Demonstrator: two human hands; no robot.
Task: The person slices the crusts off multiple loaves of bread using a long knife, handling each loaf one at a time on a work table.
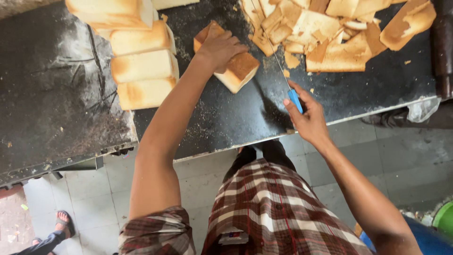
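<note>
Bread loaf (236, 68): one rectangular block, golden-brown crust, pale cut side; lies tilted on the dark worktop (226, 118), near its middle, between the stack of loaves and the crust pile.

Left hand (221, 47): palm down on top of the loaf, fingers spread and pressed over its upper face, gripping it in place.

Right hand (306, 118): closed around the blue handle of a knife (295, 99), thumb along the handle; sits near the front edge of the worktop, to the right of the loaf and apart from it.

Knife: long thin blade, runs up and away from the hand toward the crust pile; tip end hard to make out against the crusts.

Crust trimmings (330, 33): heap of flat brown-and-tan slabs and strips, back right of the worktop.

Stacked loaves (144, 66): several whole blocks in a row, left of the held loaf, just beside it.

Crumbs: scattered over the worktop around the loaf.

Wearer: plaid shirt (269, 208), red, brown and white.

Floor (387, 156): grey tiles.

Another person's sandalled foot (63, 224): lower left corner.
</note>
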